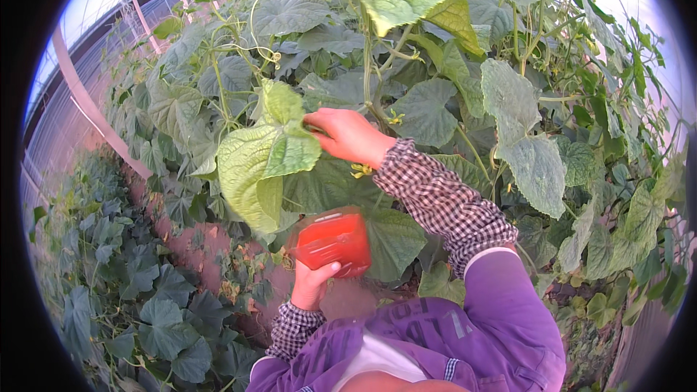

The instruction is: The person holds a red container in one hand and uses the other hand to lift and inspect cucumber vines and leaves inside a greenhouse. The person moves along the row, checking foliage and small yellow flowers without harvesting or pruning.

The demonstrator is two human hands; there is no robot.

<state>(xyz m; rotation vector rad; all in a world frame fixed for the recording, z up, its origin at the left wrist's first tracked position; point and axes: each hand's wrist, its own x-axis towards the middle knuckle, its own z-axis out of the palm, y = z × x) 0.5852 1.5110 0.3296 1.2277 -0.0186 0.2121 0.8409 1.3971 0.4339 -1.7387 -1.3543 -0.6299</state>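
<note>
My left hand (pixel 315 281) grips a red see-through plastic container (pixel 335 242), its thumb on the near wall. The container is slightly blurred, and what it holds is not plain. Above it, my right hand (pixel 348 133) reaches left into the cucumber vines. Its fingertips meet the edge of a large light-green leaf (pixel 250 169), which partly covers them, so I cannot tell whether they pinch anything. Beside that wrist hangs a yellow flower (pixel 361 170). Another small yellow flower (pixel 396 117) sits near an upright stem (pixel 368 60).
Dense cucumber foliage (pixel 425 111) stands in front and to the right. Curling tendrils (pixel 267 54) stretch across at the upper left. Low leafy plants (pixel 163 332) grow at the lower left, beside bare soil (pixel 185 245). A curved greenhouse post (pixel 90 103) rises at the far left.
</note>
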